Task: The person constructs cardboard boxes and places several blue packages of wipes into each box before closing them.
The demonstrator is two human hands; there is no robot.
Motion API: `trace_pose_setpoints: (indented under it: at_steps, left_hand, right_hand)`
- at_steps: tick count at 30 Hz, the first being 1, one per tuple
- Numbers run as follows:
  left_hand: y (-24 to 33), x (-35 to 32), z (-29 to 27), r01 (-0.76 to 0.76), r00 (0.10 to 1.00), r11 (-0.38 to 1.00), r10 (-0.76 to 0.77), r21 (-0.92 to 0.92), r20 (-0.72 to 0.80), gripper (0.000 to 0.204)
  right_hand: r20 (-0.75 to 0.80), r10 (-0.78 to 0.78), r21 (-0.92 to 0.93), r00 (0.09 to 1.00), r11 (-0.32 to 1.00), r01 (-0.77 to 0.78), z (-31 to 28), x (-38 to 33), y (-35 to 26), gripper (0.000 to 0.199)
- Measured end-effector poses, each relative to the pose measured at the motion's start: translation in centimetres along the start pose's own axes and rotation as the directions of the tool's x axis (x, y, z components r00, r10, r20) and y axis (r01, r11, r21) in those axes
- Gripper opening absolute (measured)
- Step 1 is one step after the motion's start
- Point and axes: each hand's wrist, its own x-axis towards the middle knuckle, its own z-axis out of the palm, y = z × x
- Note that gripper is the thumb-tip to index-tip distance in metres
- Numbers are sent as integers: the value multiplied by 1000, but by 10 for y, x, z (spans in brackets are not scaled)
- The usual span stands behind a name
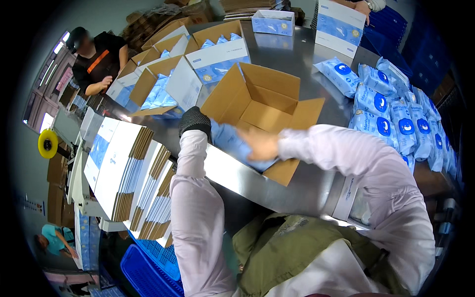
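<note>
An open cardboard box, brown inside, stands on the metal table in front of me with its flaps spread. At its near side is a soft blue pack, blurred and partly covered. My right hand lies over the pack, its fingers smeared by motion. My left hand, in a black mesh glove, is closed at the box's near left corner, against the pack's left end. What its fingers grip is hidden. A pile of blue wipes packs with dark blue lids lies to the right.
Filled boxes of blue packs stand at the far left. Flattened cartons lean at my left, above blue baskets. A co-worker works beyond them. Another person's hand is by a white-and-blue box at the back.
</note>
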Motion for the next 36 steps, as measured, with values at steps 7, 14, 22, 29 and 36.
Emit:
trace_pose_setpoints:
  at_steps: [7,14,22,29,36]
  left_hand:
    - [-52,36,7,-27,998,1000,26,-15,-51,30]
    - [10,4,-25,-399,792,889,211,-224,-574,29]
    - [278,-96,128,-900,388,390,920,-195,51,67]
    - [288,-71,166,-862,443,501,820,-78,362,87]
    - [186,1,116,-702,209,619,651,-352,730,82]
  right_hand:
    - [-473,-403,-46,783,899,435,-32,-35,43,55]
    - [-683,319,-165,657,810,-563,-127,-240,325,81]
    - [-799,195,-220,569,786,-577,-66,-206,350,91]
    - [-662,173,-212,729,890,-404,-63,-156,302,92]
    - [-224,217,651,950,759,-20,-75,-103,286,75]
